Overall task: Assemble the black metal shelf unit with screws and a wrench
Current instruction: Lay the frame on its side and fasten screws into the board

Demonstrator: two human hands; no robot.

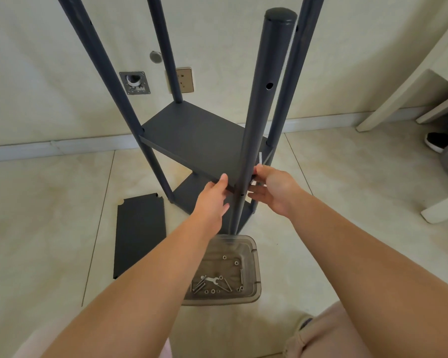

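Black shelf unit (197, 140), four upright posts

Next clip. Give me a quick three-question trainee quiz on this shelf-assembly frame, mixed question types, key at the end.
1. True or false: the loose shelf panel lies flat on the floor.
2. Where is the flat wrench? A) in the right hand B) in the clear tray C) on the mounted shelf
3. Fill in: the left hand touches the front edge of the ___.

Key
1. True.
2. B; the right hand holds a thin metal tool beside the near post.
3. Mounted shelf.
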